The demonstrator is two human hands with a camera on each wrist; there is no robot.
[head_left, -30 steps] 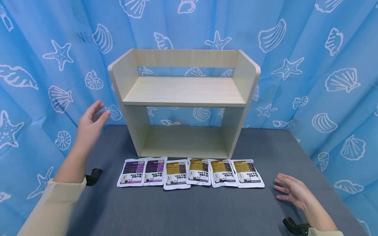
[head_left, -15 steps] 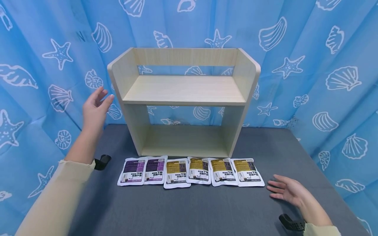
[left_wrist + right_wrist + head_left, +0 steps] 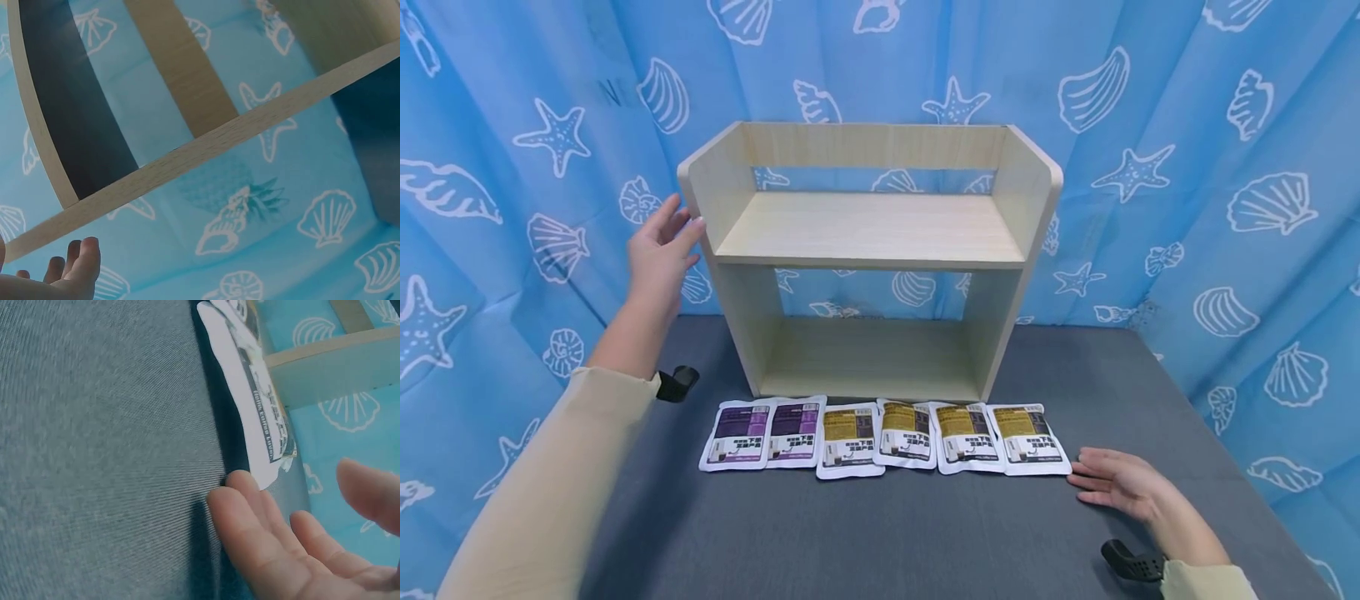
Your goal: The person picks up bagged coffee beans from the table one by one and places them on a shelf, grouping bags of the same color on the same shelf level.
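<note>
I'm judging the work barely begun: all six pouches [image 3: 852, 442] are lying in a row on the counter [image 3: 865, 533] at the rack's [image 3: 872, 223] 6 o'clock. My left hand [image 3: 657, 250] is hanging by its 9 o'clock and my right hand [image 3: 1122, 483] is reaching the row's 3 o'clock end, both relaxed, gripping nothing. Two purple labels [image 3: 741, 433] and four gold labels [image 3: 964, 433] are showing 下单, though I'm confirming no brand.

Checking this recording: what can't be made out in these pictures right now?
Head view: the smallest print on the pouches, too small.
Head view: whether the left grip touches the shelf unit; it overlaps the side edge.
Right wrist view: whether the right grip touches the nearest pouch; it covers a corner.
Left wrist view: most of the left grip, cut off by the lower-left corner.
</note>
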